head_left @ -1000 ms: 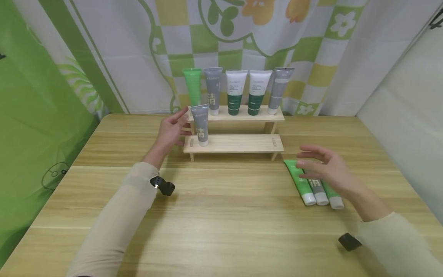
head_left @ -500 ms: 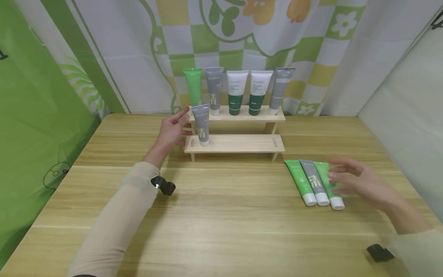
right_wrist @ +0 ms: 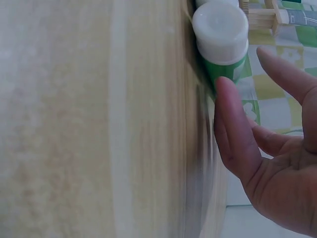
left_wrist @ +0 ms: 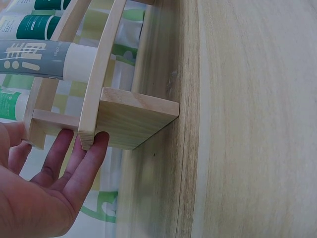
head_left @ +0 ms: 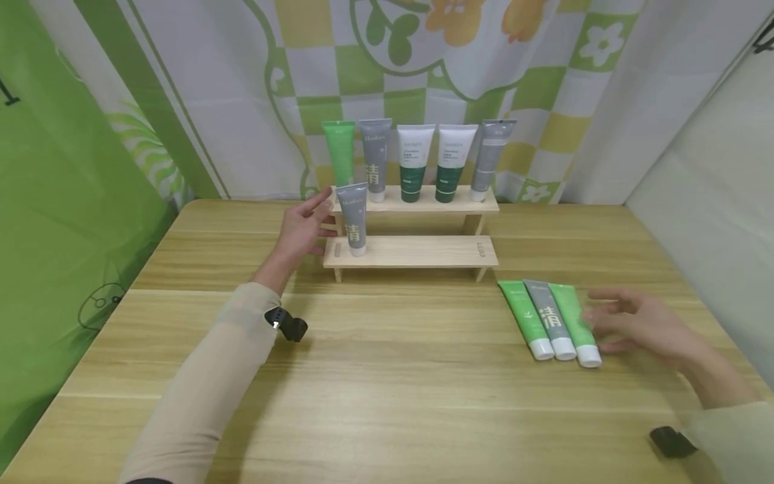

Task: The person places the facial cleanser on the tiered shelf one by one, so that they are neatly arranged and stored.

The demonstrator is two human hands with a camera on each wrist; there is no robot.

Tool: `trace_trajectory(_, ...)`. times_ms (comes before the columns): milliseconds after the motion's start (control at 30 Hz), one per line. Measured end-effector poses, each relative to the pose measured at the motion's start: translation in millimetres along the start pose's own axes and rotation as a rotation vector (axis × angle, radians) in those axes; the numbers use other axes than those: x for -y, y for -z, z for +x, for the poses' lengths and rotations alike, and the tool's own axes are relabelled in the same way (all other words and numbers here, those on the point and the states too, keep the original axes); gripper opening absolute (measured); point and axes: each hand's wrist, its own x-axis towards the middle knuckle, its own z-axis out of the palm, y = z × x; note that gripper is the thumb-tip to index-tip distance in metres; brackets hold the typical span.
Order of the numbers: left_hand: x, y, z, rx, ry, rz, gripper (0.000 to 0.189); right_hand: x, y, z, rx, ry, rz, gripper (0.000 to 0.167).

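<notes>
In the head view, my left hand (head_left: 297, 230) is at the left end of a two-step wooden stand (head_left: 417, 250). The left wrist view shows its fingertips (left_wrist: 101, 140) touching the end of the lower board. A grey tube (head_left: 353, 218) stands cap down on that board, near the hand. Spread fingers of my right hand (head_left: 650, 328) reach the right side of a green tube (head_left: 573, 312) lying on the table. Left of it lie another grey tube (head_left: 549, 316) and a second green tube (head_left: 525, 316), side by side, white caps toward me.
On the upper board stand a green tube (head_left: 340, 153), a grey tube (head_left: 376, 154), two white-and-dark-green tubes (head_left: 414, 161) and a grey tube (head_left: 488, 158) at the right end. A patterned curtain (head_left: 417, 60) hangs behind the wooden table (head_left: 393, 376).
My right hand has moved right, from over the lying tubes to beside the rightmost green one. The left hand stays at the stand's end.
</notes>
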Motion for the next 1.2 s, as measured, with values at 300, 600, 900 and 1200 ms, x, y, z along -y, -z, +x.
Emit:
trace_trajectory(300, 0.9, 0.2, 2.1, -0.006, 0.004, -0.005, 0.042, 9.0, -12.2, 1.8, 0.003, -0.046, -0.156, 0.081)
trace_trajectory(600, 1.0, 0.4, 2.3, -0.002, 0.019, -0.006, 0.042, 12.4, -14.6, 5.1, 0.029, -0.083, -0.198, 0.088)
trace_trajectory(900, -0.4, 0.1, 2.4, 0.003, 0.017, -0.007, 0.042, 10.9, -13.6, 7.7, 0.049, -0.100, -0.193, 0.091)
trace_trajectory(1200, 0.0, 1.0, 1.4, 0.005, 0.007, -0.008, 0.042, 12.8, -13.0, 10.8, 0.070, -0.119, -0.194, 0.095)
